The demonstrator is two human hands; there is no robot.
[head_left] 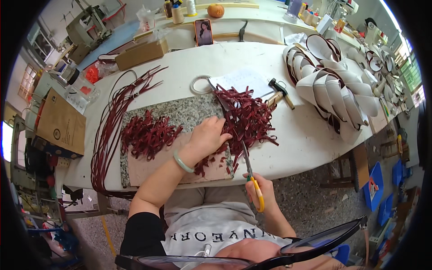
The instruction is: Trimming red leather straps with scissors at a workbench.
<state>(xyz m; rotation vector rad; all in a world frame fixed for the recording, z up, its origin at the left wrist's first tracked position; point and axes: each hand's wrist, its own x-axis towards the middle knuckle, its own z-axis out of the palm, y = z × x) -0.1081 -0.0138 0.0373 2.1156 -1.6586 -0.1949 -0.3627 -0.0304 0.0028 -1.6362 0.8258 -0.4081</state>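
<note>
My left hand [208,137], with a pale green bangle [182,162] on its wrist, is closed at the left edge of a heap of dark red strip loops [249,114]. Its curled fingers hide what they hold, if anything. In my right hand [265,191] is a pair of scissors [255,191] with yellow handles, its blades pointing up at the heap's near edge. A second pile of dark red loops [148,135] lies left of my left hand, on a speckled stone slab [193,108]. Small red offcuts [222,159] are scattered below my left hand.
Long dark red strips [110,130] trail down the table's left side. Behind the heap are a tape roll [200,84], a paper sheet [243,81] and a hammer [281,93]. Stacked white curved pieces [335,90] fill the right. A phone [204,32] and cardboard box [141,54] stand behind.
</note>
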